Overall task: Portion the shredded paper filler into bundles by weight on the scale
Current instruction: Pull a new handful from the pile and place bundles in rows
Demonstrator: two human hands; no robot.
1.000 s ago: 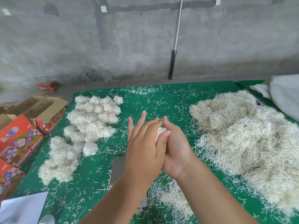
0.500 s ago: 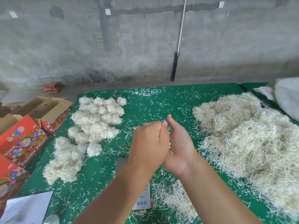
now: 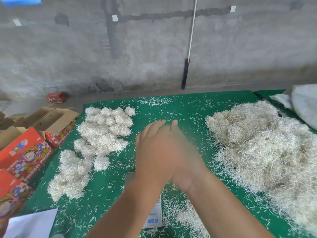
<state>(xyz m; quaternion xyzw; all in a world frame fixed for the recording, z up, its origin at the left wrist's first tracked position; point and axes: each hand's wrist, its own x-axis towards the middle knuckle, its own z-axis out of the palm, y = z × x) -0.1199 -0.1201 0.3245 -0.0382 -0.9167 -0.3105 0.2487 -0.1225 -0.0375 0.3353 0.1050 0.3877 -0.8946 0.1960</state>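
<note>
Pressing palm to palm, blurred hands (image 3: 164,152) hover over the scale (image 3: 152,215) — bundles (image 3: 103,133) left, loose filler (image 3: 264,152) right.

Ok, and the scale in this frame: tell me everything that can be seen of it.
The scale lies flat on the green table cover, near the front edge, mostly hidden under the left forearm. A grey, metallic-looking platform corner shows beside the left wrist; a pale front panel with small blue buttons shows below the arm. Its display is unreadable. Loose paper shreds lie beside it on the right. Whether anything rests on the platform cannot be seen.
</note>
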